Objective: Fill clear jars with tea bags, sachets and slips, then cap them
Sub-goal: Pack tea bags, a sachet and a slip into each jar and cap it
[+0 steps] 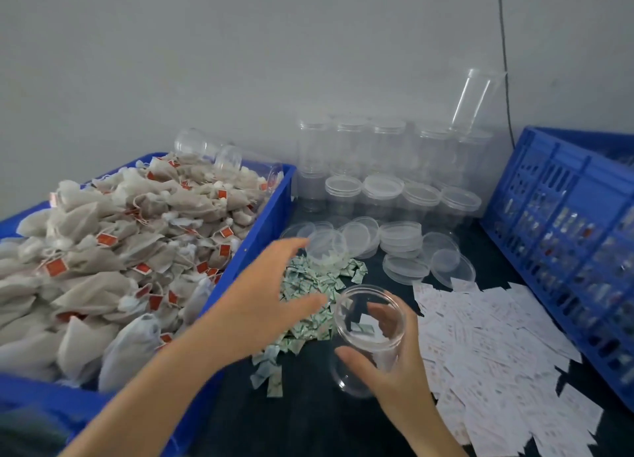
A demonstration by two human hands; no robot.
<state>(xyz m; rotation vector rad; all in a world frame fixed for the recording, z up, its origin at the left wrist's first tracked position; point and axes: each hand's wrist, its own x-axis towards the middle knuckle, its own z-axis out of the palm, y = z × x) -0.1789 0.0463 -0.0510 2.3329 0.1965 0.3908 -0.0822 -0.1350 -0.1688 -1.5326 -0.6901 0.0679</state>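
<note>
Filling seemingly just begun: jar (356,319) in right hand (394,377), fingers curled round it; left hand (267,302) fingers spread over sachets (315,281); tea bags (120,250), lids (401,237) likely pending.

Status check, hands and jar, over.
Left hand open over the sachets. Right hand grips the jar, uncapped, tilted. Nothing in the way.

Blue bin (279,199) sits at left on the dark table top (308,422), w/ a slotted blue crate (549,216) at far right. Grey wall (206,61) behind; thin black cable (504,44) runs down it above the crate.
</note>
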